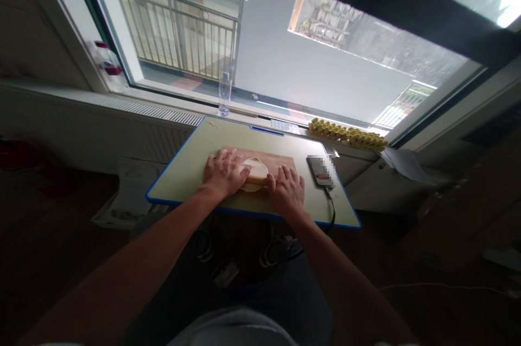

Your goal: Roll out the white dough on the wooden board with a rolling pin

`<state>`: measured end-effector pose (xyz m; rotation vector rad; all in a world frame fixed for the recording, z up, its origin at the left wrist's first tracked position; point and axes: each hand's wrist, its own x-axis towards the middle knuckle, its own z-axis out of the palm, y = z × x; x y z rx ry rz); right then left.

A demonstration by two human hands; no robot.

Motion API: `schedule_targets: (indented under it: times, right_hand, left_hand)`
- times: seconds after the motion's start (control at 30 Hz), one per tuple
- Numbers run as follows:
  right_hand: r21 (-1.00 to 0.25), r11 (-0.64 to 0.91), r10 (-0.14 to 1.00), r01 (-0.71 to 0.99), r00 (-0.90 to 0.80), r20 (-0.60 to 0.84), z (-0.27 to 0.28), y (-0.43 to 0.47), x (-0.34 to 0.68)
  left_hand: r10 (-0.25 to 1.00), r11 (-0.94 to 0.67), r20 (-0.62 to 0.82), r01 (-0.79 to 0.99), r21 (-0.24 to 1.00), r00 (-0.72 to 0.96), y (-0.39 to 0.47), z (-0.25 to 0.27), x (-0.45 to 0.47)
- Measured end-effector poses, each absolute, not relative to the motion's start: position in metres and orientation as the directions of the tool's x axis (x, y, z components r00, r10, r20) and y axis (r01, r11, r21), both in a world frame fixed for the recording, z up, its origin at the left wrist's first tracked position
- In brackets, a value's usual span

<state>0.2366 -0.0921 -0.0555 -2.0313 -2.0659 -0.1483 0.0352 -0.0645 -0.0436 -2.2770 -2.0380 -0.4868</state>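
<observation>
A wooden board (pixel 280 162) lies on a small table with a blue rim (pixel 171 202). On the board sits a pale flat piece of dough (pixel 253 162) with a wooden rolling pin (pixel 257 178) across it. My left hand (pixel 223 172) lies flat, palm down, on the pin's left end, and my right hand (pixel 287 190) presses flat on its right end. The dough shows between the two hands; the pin's ends are hidden under my palms.
A phone (pixel 321 171) with a cable lies on the table right of the board. A clear bottle (pixel 224 94) stands on the windowsill behind; a row of yellow pieces (pixel 345 134) lines the sill at right. Shoes lie on the dark floor under the table.
</observation>
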Motion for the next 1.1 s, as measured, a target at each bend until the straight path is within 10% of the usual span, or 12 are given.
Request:
schedule_targets:
  times: [0.3,1.1]
  right_hand:
    - [-0.100,0.015,0.944,0.995,0.019,0.329,-0.076,-0.127,0.235]
    - [-0.108,0.037,0.981,0.993,-0.016,0.195,-0.050,-0.078,0.237]
  left_hand:
    - [0.915,-0.206,0.387,0.956,0.210,0.113,-0.097,-0.058,0.030]
    - [0.994,-0.089,0.081,0.984,0.152,0.077,-0.054,-0.033,0.037]
